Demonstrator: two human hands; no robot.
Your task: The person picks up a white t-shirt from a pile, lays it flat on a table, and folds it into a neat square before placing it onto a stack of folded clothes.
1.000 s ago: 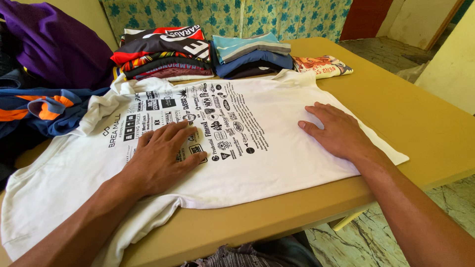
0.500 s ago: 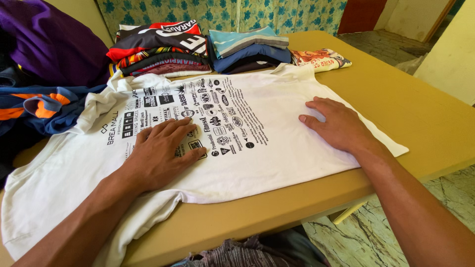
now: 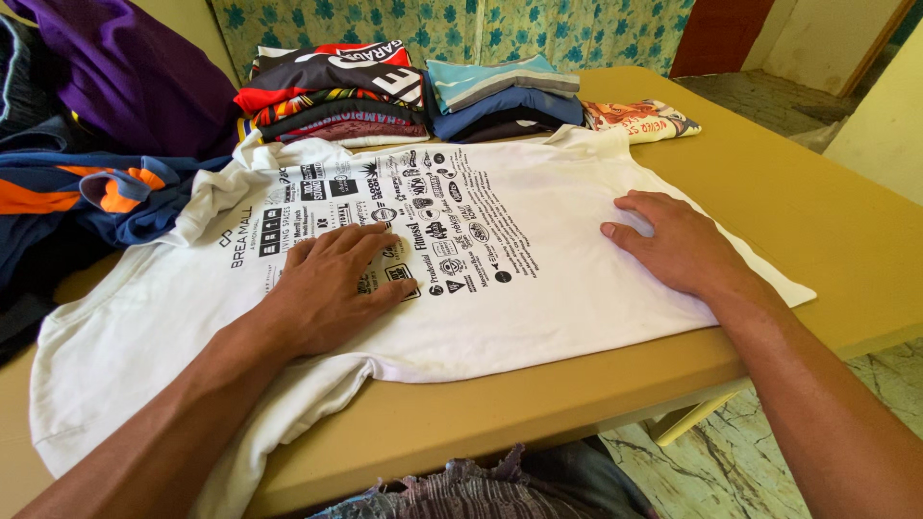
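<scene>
**Both palms flat on white printed T-shirt, clothes piled behind**

Left hand [image 3: 332, 288] lies palm down, fingers spread wide, holding nothing, pressing on the black printed area of the white T-shirt [image 3: 538, 240]. Right hand [image 3: 678, 245] also flat and open, fingers loosely together, resting on the plain part of the shirt near its right edge. Shirt is spread across the tan table [image 3: 817, 221], under both hands, its bottom hem hanging a little over the near table edge by the left forearm.

Beyond the left hand's fingertips: a stack of folded dark and red garments [image 3: 332, 91], touching the shirt's far edge. Just right of that, a folded blue and teal stack [image 3: 505, 96]. Beyond the right hand, a folded cream garment with a colourful print [image 3: 639, 117]. Left of the left hand, a loose heap of navy-and-orange clothing [image 3: 87, 192] overlaps the shirt's sleeve; purple cloth [image 3: 125, 77] behind it. Nothing lies between the two hands but shirt.
</scene>
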